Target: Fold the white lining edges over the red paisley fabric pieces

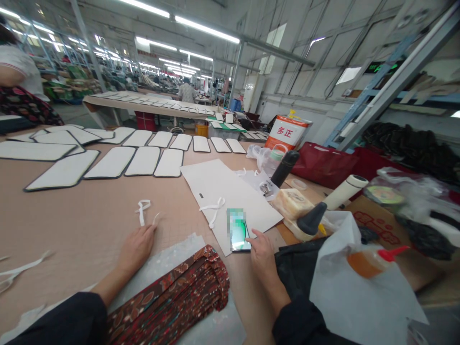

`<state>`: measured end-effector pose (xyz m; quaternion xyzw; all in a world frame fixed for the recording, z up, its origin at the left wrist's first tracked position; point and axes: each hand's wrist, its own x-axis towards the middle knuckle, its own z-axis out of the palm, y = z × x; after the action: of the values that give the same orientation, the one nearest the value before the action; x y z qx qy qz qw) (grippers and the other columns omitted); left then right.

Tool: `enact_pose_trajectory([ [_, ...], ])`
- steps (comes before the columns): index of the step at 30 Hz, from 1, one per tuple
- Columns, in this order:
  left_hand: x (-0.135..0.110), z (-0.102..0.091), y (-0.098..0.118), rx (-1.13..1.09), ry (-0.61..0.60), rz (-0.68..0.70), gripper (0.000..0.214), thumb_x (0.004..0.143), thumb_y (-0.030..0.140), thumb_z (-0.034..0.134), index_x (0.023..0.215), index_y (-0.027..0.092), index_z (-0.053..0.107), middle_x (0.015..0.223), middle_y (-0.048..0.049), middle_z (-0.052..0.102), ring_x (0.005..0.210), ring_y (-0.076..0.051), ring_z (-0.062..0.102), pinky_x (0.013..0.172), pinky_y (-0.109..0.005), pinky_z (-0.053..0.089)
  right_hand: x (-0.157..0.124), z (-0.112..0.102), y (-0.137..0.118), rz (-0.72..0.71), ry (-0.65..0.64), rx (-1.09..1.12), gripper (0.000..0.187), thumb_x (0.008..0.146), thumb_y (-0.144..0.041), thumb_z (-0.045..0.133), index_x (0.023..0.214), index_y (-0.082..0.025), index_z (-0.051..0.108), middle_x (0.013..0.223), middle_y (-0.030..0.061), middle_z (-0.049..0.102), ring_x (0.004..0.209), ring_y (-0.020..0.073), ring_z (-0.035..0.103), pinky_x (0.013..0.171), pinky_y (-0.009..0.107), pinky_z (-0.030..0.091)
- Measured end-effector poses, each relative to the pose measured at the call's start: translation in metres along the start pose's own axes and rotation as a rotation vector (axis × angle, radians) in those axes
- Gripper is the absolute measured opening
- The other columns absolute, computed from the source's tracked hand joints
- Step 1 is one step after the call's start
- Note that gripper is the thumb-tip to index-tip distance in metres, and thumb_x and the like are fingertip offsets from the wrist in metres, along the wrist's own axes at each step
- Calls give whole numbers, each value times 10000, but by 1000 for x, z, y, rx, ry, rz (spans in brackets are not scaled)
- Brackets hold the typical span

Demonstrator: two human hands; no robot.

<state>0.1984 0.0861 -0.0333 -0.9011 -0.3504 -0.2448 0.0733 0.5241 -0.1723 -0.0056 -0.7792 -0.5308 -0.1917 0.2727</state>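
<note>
Phone (237, 235) lies left of the half-open right hand (264, 256), one finger over its screen

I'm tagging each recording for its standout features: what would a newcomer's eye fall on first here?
Probably the brightly lit phone near the middle, lying on a pale board, with the right hand at its screen. Next, the red-brown patterned cloth in the near foreground. Beyond, white panels with dark edges lie in rows across the table.
</note>
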Motion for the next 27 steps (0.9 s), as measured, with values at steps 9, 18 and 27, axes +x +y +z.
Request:
enact_pose_trajectory([
  [9,-1,1,-1,-4,-37,-31,378,870,267,281,1072,142,575,1083,-123,604,973,-233,554,871,-387,427,24,15,-12,45,-129,-63,414,727,-47,430,1021,-229,658,1168,80,541,1073,224,458,933,379,336],
  [18,-2,1,-1,39,-34,-12,383,891,282,274,1083,130,569,1077,-121,609,965,-238,557,863,-379,435,58,37,-28,60,-191,-148,362,762,-114,482,1058,-251,641,1247,73,503,1131,235,413,961,385,281],
  [27,-3,6,-5,33,8,-2,360,884,290,306,1077,136,569,1071,-126,608,966,-240,558,850,-385,444,55,24,-14,145,-157,-142,336,769,-103,447,982,-233,673,1233,89,504,1136,233,413,972,401,279],
])
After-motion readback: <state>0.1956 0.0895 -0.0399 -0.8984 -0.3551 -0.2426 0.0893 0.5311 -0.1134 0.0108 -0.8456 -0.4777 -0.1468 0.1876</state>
